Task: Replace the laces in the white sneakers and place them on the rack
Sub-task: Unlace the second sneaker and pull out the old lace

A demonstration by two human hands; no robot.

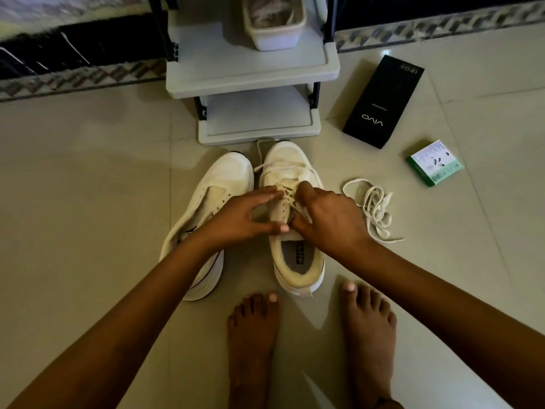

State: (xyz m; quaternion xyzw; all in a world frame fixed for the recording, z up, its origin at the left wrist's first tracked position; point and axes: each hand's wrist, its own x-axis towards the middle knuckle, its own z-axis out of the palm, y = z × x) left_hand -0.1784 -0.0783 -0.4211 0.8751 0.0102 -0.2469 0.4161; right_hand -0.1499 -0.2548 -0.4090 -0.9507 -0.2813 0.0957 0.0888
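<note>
1. Your two bare forearms reach forward and down from the bottom corners and meet over the right-hand sneaker [295, 231], with your bare feet planted on the floor [88, 172] below them.
2. That sneaker sits directly under both hands, toe pointing away from you; the other sneaker [206, 208] lies just left of your left hand, unlaced and tilted outward. A loose lace [373, 206] is heaped on the floor just right of your right hand. The grey rack [253, 75] stands beyond the hands, close to the sneakers' toes.
3. Your left hand [247, 216] has fingers spread in a curve, thumb and fingertips pressed to the sneaker's eyelet side.
4. Your right hand [324, 219] is curled, fingers pinching the threaded lace [287, 193] at the eyelets.
5. Farther right of your right hand lie a black box [383, 101] and a small green box [433, 162].
</note>
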